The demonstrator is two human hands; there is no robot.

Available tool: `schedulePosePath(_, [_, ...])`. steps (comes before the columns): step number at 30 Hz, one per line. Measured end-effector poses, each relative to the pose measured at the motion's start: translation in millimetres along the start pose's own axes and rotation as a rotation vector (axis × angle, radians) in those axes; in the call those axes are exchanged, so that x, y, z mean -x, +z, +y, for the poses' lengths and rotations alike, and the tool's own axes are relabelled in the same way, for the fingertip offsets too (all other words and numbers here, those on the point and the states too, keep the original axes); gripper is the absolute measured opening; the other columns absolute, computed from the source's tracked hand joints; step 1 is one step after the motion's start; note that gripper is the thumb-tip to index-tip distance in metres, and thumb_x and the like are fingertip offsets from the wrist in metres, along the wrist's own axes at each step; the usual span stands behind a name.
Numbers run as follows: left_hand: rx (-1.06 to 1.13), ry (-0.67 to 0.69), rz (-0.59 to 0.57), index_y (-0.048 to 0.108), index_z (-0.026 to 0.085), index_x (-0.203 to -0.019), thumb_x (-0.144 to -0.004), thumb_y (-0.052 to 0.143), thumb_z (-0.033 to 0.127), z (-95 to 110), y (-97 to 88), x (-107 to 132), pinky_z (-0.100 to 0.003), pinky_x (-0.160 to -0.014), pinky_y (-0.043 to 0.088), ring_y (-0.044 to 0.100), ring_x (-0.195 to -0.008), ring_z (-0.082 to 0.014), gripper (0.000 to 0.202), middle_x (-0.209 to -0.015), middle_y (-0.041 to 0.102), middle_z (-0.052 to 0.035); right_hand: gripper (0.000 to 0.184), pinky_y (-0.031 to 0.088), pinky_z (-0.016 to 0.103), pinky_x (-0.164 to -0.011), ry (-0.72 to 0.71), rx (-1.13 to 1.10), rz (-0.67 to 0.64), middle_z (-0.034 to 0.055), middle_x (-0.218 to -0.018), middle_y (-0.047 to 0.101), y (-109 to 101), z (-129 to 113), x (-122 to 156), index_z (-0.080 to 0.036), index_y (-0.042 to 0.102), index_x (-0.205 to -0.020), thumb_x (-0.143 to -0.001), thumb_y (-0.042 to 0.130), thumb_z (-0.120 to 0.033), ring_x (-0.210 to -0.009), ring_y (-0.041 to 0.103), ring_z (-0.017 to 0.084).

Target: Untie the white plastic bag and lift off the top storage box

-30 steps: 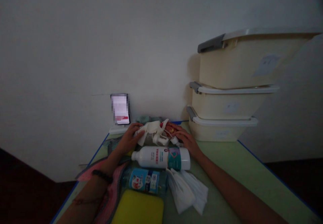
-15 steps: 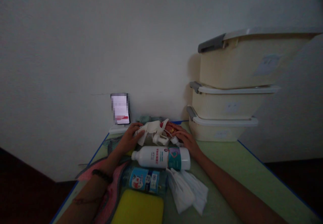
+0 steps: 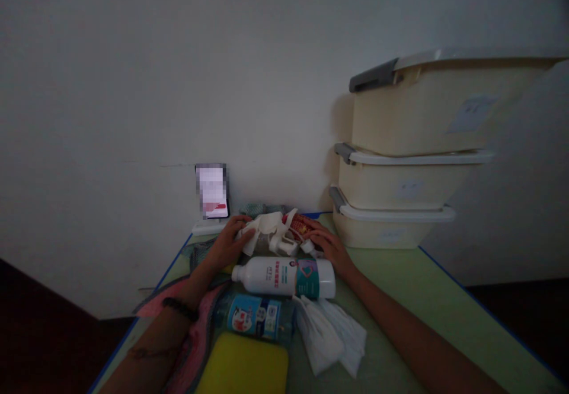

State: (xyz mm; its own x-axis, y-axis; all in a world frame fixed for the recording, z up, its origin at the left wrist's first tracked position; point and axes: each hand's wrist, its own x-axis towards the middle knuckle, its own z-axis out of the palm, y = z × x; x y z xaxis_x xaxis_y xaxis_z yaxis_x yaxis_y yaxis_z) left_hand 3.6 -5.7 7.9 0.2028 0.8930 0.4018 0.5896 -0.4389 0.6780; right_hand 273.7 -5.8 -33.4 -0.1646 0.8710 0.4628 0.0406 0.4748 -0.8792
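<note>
My left hand lies against the left side of a small pile, its fingers stretched over a white crumpled piece. From the right, my right hand rests with extended fingers on a red patterned item and white plastic parts whose kind I cannot make out. Neither hand visibly grips anything. In front of the pile, a white bottle with a green and purple label lies on its side. Nearer still lies a transparent bottle with a blue label.
A yellow sponge-like block and folded white face masks lie close to me. Pink cloth runs under my left forearm. Three lidded cream bins are stacked at right. A phone stands by the wall at the back left.
</note>
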Motion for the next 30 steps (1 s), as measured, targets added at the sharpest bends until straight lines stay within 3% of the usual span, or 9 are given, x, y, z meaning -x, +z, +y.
schedulePosePath(20, [-0.02, -0.003, 0.004, 0.059, 0.017, -0.077, -0.082, 0.048, 0.041, 1.8, -0.8, 0.3, -0.037, -0.097, 0.042, 0.056, -0.104, -0.023, 0.027, -0.114, 0.055, -0.011, 0.021, 0.026, 0.04, -0.11, -0.008, 0.018, -0.025, 0.0025, -0.131, 0.057, -0.4, -5.6, 0.0, -0.024, 0.071, -0.076, -0.079, 0.053, -0.034, -0.126, 0.045, 0.021])
schedulePosePath(30, [-0.1, 0.042, -0.027, 0.059, 0.017, -0.076, -0.082, 0.045, 0.044, 4.1, -3.1, -1.9, -0.039, -0.094, 0.045, 0.057, -0.102, -0.024, 0.031, -0.112, 0.057, -0.0121, 0.026, 0.029, 0.041, -0.109, -0.036, 0.131, -0.068, 0.0028, -0.133, 0.055, -3.0, -5.1, -0.5, -0.024, 0.07, -0.08, -0.085, 0.046, -0.032, -0.128, 0.043, 0.02])
